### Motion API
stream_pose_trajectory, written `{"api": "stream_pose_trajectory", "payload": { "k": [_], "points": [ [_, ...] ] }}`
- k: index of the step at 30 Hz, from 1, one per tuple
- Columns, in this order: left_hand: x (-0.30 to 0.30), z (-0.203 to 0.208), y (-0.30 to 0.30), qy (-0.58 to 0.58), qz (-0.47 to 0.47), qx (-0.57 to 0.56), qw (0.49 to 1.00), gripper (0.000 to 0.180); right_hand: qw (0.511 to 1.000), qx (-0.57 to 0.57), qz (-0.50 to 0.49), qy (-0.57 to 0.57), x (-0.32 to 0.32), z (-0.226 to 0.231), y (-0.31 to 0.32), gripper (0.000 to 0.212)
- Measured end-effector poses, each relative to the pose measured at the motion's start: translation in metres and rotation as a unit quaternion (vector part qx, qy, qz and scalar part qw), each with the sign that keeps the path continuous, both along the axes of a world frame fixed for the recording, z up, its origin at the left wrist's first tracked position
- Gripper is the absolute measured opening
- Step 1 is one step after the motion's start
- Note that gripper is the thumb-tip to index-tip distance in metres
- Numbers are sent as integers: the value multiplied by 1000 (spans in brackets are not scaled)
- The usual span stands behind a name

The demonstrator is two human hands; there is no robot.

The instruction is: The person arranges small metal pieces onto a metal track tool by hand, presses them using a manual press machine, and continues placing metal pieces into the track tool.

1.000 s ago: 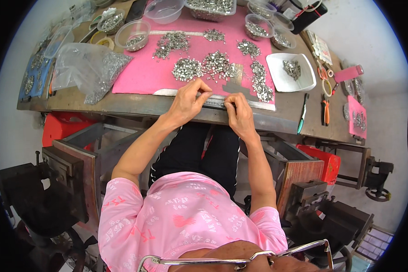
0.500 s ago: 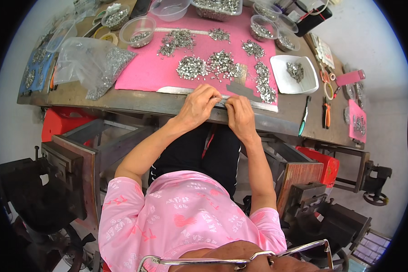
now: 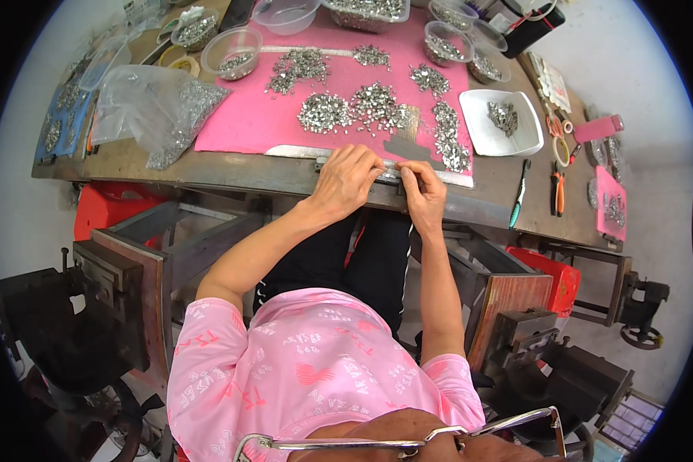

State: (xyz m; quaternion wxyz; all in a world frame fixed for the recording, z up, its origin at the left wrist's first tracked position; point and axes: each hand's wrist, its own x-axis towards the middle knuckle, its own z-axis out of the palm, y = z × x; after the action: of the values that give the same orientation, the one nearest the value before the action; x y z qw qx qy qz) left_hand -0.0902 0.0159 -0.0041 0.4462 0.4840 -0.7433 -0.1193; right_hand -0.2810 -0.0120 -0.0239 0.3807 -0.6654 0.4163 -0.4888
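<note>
At the near edge of the bench, both hands work close together over a narrow grey metal bar (image 3: 390, 174). My left hand (image 3: 347, 179) lies over the bar with its fingers bent and tips pressed together. My right hand (image 3: 425, 191) is closed in a pinch at the bar's right part, thumb against the fingers. Whatever small piece is between the fingertips is too small to make out. Just beyond the hands, on a pink mat (image 3: 242, 127), lie piles of small shiny metal parts (image 3: 325, 113). A flat grey strip (image 3: 413, 151) rests behind my right hand.
A white square dish (image 3: 479, 138) of metal parts stands at right, near a toothbrush (image 3: 520, 196) and orange-handled pliers (image 3: 557, 192). Clear round tubs (image 3: 232, 54) line the back. At left sits a plastic bag (image 3: 142, 100) of parts. Below the bench are metal vises (image 3: 104, 281).
Both hands have shifted slightly to the right along the bench edge. More of the metal bar now shows between them and left of my left hand.
</note>
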Motion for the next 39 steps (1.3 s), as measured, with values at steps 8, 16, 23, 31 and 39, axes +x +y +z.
{"api": "stream_pose_trajectory", "payload": {
  "k": [8, 16, 23, 31, 39],
  "points": [
    [-5, 0, 4, -49, 8, -61, 997, 11, 1000, -18, -10, 18, 2, 5, 3, 8],
    [-4, -1, 11, -34, 40, -63, 997, 15, 995, -52, 0, 83, 13, 29, -5, 9],
    [97, 0, -46, -17, 153, -52, 987, 26, 953, -184, 89, 223, 74, 42, -49, 8],
    [152, -28, -95, -154, 223, -53, 961, 29, 883, -292, 47, 363, 119, 16, -66, 10],
    [157, -38, -98, -12, 199, -82, 977, 10, 909, -250, 72, 325, 121, 20, -66, 6]
  ]
}}
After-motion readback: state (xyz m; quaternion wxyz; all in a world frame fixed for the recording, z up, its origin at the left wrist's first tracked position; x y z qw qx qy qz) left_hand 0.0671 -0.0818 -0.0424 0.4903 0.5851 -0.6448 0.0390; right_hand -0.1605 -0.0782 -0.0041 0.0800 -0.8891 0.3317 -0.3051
